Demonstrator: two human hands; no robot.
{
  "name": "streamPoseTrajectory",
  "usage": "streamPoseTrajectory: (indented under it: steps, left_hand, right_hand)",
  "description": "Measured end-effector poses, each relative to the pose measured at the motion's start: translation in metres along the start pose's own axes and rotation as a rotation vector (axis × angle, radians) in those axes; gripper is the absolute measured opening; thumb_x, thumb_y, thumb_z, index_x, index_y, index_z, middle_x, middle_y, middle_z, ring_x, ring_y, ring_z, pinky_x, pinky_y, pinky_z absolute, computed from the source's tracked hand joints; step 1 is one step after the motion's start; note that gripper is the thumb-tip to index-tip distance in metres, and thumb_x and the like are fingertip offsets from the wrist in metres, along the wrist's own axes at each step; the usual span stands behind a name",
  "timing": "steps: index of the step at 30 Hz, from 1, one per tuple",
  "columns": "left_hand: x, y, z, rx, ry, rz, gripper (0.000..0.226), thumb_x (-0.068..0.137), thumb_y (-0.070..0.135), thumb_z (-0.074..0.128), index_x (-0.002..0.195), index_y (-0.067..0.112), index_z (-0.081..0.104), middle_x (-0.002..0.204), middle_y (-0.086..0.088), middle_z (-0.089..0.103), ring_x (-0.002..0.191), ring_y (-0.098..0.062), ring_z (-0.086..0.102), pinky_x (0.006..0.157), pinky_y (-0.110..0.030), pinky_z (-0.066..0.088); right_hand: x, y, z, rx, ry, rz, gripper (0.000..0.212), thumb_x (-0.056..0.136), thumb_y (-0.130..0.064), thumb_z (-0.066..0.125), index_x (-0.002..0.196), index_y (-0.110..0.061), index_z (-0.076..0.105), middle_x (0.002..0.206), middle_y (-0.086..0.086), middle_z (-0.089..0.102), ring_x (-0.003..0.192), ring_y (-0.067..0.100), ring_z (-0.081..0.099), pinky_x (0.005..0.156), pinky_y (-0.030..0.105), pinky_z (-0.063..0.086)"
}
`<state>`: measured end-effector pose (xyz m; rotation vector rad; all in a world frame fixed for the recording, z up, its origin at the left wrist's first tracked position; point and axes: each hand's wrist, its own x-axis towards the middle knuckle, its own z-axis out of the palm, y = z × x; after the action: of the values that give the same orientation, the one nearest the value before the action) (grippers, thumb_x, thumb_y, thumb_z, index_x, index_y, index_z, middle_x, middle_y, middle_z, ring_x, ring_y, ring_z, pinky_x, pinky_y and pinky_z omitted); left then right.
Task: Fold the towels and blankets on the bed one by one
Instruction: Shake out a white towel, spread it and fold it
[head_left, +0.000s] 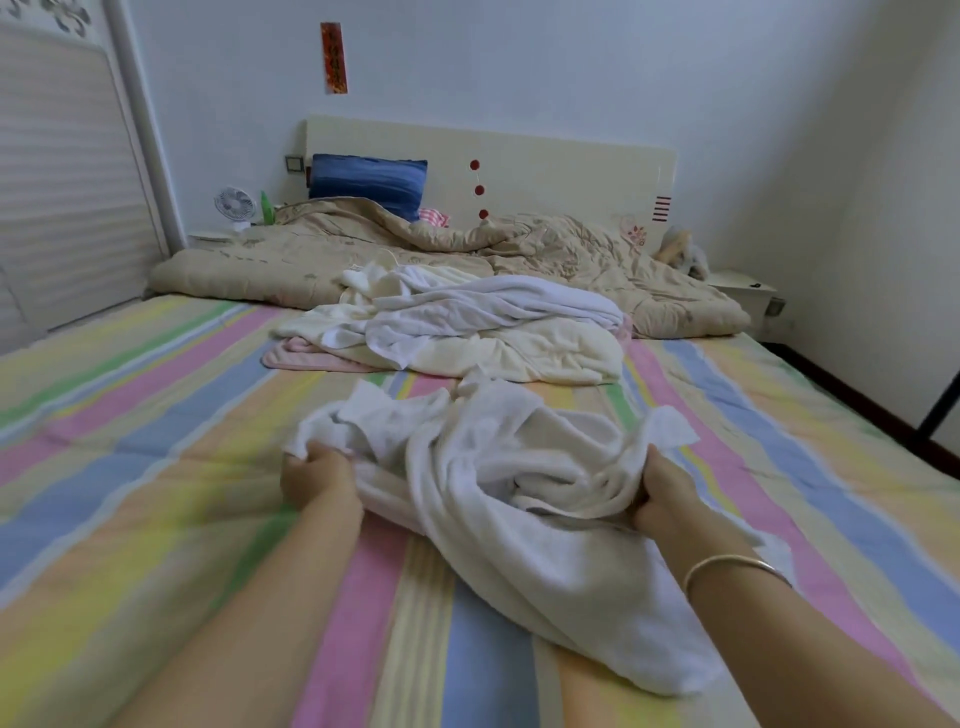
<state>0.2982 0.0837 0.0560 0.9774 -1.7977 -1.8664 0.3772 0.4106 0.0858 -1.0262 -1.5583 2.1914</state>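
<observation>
A crumpled white towel (498, 483) lies on the striped bed sheet (156, 467) in front of me. My left hand (314, 475) grips its left edge, fingers closed on the cloth. My right hand (662, 493), with a gold bangle at the wrist, clutches a fold on the towel's right side. Farther up the bed sits a loose pile of white and cream towels (467, 327), with a pink cloth (306, 358) underneath at its left.
A beige quilt (519, 254) is bunched along the headboard (545, 161), with a blue pillow (366, 179) behind it. A small white fan (235, 205) stands at the back left, a nightstand (743, 291) at the back right. A wardrobe (57, 171) borders the left.
</observation>
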Motion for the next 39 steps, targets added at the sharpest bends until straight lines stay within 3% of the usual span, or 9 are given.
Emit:
streamPoseTrajectory:
  steps: [4, 8, 11, 14, 19, 26, 30, 35, 39]
  left_hand:
    - [0.034, 0.028, -0.073, 0.185, 0.202, 0.266, 0.04, 0.098, 0.014, 0.042, 0.131, -0.006, 0.051, 0.133, -0.032, 0.048, 0.12, -0.045, 0.049, 0.103, -0.042, 0.037]
    - [0.045, 0.011, -0.098, 0.514, 0.039, 0.231, 0.049, 0.092, 0.013, 0.055, 0.134, -0.008, 0.041, 0.138, -0.03, 0.043, 0.117, -0.047, 0.05, 0.096, -0.051, 0.045]
    - [0.005, -0.007, -0.093, 0.943, -0.203, 0.211, 0.074, 0.097, 0.024, 0.049, 0.151, -0.002, 0.007, 0.159, -0.02, 0.009, 0.135, -0.039, 0.037, 0.103, -0.046, 0.041]
    - [-0.049, -0.007, -0.075, 1.136, -0.312, 0.51, 0.065, 0.103, 0.035, 0.033, 0.153, 0.004, 0.007, 0.161, -0.014, -0.011, 0.145, -0.035, 0.017, 0.111, -0.044, 0.031]
    - [-0.116, -0.003, -0.03, 1.062, -0.566, 0.632, 0.044, 0.101, 0.043, 0.033, 0.135, 0.019, 0.047, 0.137, -0.008, 0.051, 0.118, -0.029, 0.053, 0.092, -0.037, 0.046]
    - [-0.223, -0.013, 0.062, 1.151, -0.771, 0.902, 0.029, 0.094, 0.047, 0.046, 0.102, 0.019, 0.05, 0.115, -0.006, 0.062, 0.103, -0.029, 0.057, 0.077, -0.034, 0.045]
    - [-0.34, -0.027, 0.13, 0.943, -0.942, 1.13, 0.031, 0.096, 0.041, 0.05, 0.11, 0.014, 0.051, 0.111, -0.01, 0.063, 0.103, -0.034, 0.057, 0.075, -0.036, 0.041]
    - [-0.465, -0.072, 0.168, 1.128, -1.273, 1.188, 0.014, 0.092, 0.03, 0.054, 0.095, 0.017, 0.056, 0.113, -0.01, 0.061, 0.103, -0.03, 0.057, 0.075, -0.034, 0.04]
    - [-0.486, -0.083, 0.179, 1.352, -1.219, 1.137, 0.026, 0.084, 0.028, 0.06, 0.107, 0.015, 0.059, 0.118, -0.005, 0.057, 0.106, -0.026, 0.056, 0.085, -0.035, 0.045]
  right_hand:
    - [-0.016, 0.023, 0.02, 0.11, 0.026, 0.065, 0.041, 0.096, -0.034, 0.054, 0.123, -0.003, 0.054, 0.105, 0.018, 0.064, 0.088, 0.034, 0.063, 0.074, 0.046, 0.056]
    - [-0.041, 0.038, 0.037, 0.078, 0.017, 0.074, 0.034, 0.095, -0.042, 0.054, 0.104, -0.01, 0.056, 0.079, 0.009, 0.06, 0.065, 0.025, 0.056, 0.043, 0.028, 0.05]
    - [-0.056, 0.046, 0.041, -0.086, -0.026, 0.067, 0.075, 0.071, -0.071, 0.065, 0.12, -0.015, 0.053, 0.091, 0.008, 0.062, 0.076, 0.029, 0.061, 0.07, 0.04, 0.058]
    - [-0.062, 0.053, 0.037, -0.243, -0.038, -0.023, 0.104, 0.055, -0.068, 0.078, 0.135, -0.009, 0.044, 0.101, 0.011, 0.064, 0.078, 0.031, 0.064, 0.058, 0.036, 0.057]
    - [-0.061, 0.044, -0.005, -0.462, -0.044, -0.172, 0.06, 0.075, -0.027, 0.07, 0.127, -0.01, 0.043, 0.109, 0.01, 0.059, 0.089, 0.028, 0.058, 0.067, 0.036, 0.053]
    - [-0.002, -0.046, -0.187, -0.511, 0.213, -0.487, 0.045, 0.083, -0.016, 0.067, 0.122, -0.008, 0.046, 0.108, 0.008, 0.056, 0.101, 0.032, 0.058, 0.083, 0.046, 0.051]
    - [0.024, -0.086, -0.322, -0.561, 0.44, -0.523, 0.04, 0.086, -0.018, 0.061, 0.121, -0.008, 0.045, 0.105, 0.01, 0.055, 0.094, 0.033, 0.055, 0.074, 0.043, 0.047]
    - [0.052, -0.081, -0.454, -1.125, 0.456, -0.044, 0.076, 0.078, -0.035, 0.068, 0.137, -0.001, 0.035, 0.133, 0.023, 0.047, 0.117, 0.039, 0.05, 0.089, 0.041, 0.047]
    - [0.058, -0.083, -0.455, -1.279, 0.408, -0.172, 0.107, 0.079, -0.03, 0.069, 0.152, -0.02, -0.008, 0.157, 0.013, 0.003, 0.14, 0.038, 0.021, 0.105, 0.047, 0.034]
